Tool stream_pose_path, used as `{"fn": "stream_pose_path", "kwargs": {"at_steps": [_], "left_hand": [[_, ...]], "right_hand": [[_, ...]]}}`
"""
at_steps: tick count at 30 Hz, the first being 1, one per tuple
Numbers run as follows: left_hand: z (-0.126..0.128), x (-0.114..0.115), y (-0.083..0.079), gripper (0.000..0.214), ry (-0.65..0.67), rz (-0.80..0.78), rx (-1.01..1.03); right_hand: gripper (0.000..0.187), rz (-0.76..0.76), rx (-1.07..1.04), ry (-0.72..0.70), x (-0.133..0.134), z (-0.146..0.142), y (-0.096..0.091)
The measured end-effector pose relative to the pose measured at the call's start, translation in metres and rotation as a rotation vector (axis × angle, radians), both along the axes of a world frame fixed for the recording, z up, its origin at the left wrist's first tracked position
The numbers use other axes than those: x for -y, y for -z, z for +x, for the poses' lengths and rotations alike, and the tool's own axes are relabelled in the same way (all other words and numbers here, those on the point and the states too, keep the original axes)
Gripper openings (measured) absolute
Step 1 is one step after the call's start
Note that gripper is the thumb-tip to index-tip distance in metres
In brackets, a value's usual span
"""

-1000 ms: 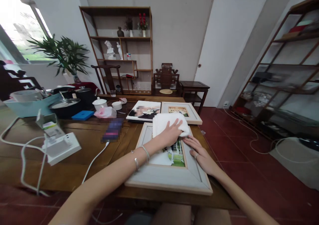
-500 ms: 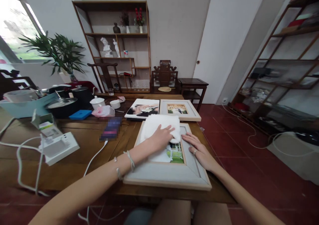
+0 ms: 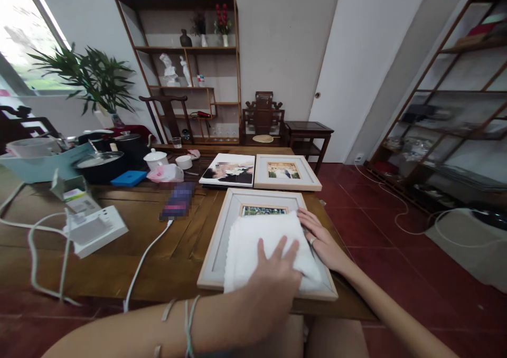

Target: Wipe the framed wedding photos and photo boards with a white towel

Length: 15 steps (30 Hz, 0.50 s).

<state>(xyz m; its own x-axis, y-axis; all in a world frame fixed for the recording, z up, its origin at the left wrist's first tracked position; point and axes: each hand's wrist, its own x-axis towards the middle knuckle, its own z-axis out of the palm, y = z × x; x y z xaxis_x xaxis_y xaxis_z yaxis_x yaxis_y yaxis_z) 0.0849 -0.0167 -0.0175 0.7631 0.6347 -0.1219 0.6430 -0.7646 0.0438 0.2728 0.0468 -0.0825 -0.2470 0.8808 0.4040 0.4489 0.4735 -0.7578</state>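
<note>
A pale grey picture frame (image 3: 227,215) with a light wood edge lies flat at the near edge of a wooden table (image 3: 166,252). A white cloth (image 3: 253,239) covers its lower half. My left hand (image 3: 273,276) presses flat on the cloth near the frame's front edge, fingers stretched out. My right hand (image 3: 322,239), a ring on one finger, rests flat on the frame's right border beside the cloth. Only the top strip of the photo (image 3: 263,210) shows.
Behind lie a second framed photo (image 3: 285,171) and an unframed print (image 3: 229,170). To the left are a phone (image 3: 178,202) on a white cable, a white power strip (image 3: 97,231), pots, a teapot and a blue tray. Red tiled floor with cables lies right.
My left hand has dragged the cloth from the frame's far end down toward me to the near end, uncovering the top of the photo. The right hand stayed on the right border.
</note>
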Motion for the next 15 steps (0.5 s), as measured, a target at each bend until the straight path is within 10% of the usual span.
{"fn": "stream_pose_path", "kwargs": {"at_steps": [4, 11, 15], "left_hand": [[-0.013, -0.049, -0.008, 0.038, -0.147, 0.060, 0.013], [-0.080, -0.105, -0.083, 0.034, -0.449, 0.516, 0.336], [-0.104, -0.106, -0.078, 0.033, -0.264, 0.714, 0.327]], "right_hand": [[0.041, -0.008, 0.006, -0.005, 0.000, 0.000, 0.000], [0.043, 0.001, 0.007, 0.001, 0.001, 0.000, 0.001], [0.045, -0.003, 0.015, -0.005, 0.002, 0.000, 0.000]]}}
